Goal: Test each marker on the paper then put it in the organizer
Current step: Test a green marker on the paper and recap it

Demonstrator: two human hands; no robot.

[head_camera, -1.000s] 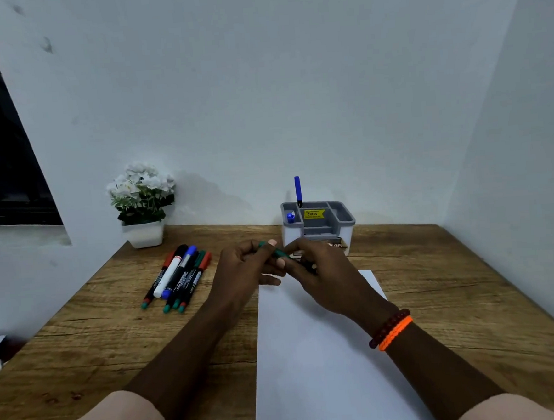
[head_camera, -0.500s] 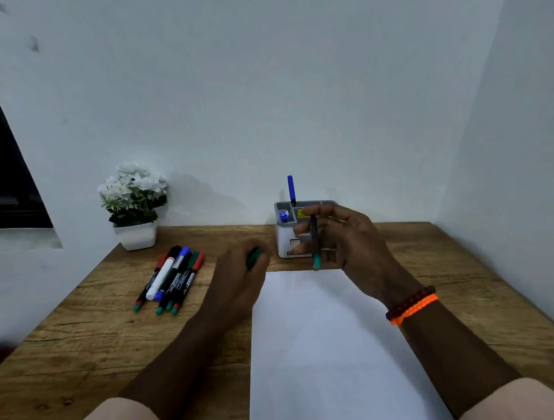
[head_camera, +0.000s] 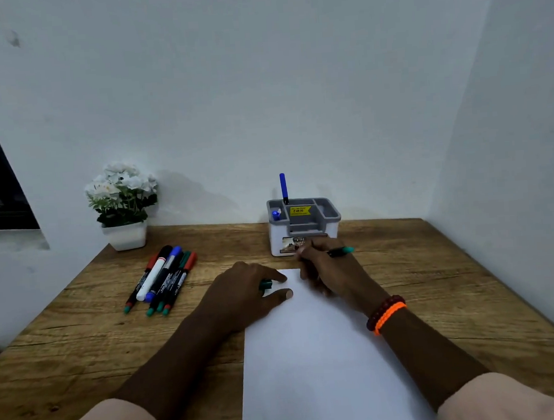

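A white sheet of paper [head_camera: 316, 364] lies lengthwise on the wooden table. My right hand [head_camera: 330, 271] rests on the sheet's top edge, gripping a black marker [head_camera: 339, 252] with a green end that points right; its tip is hidden under my fingers. My left hand [head_camera: 245, 290] lies flat on the paper's top left corner with the green cap [head_camera: 265, 284] held in its fingers. The grey and white organizer [head_camera: 303, 227] stands just behind my right hand with a blue marker [head_camera: 283, 188] upright in it.
Several capped markers [head_camera: 162, 280] lie side by side on the table [head_camera: 81, 338] to the left. A white pot of white flowers [head_camera: 123, 204] stands at the back left. Walls close in at the back and the right.
The two hands pulled the green cap off the marker. My right hand then swung the marker up and came down onto the paper's top edge; my left hand settled on the paper's corner with the cap.
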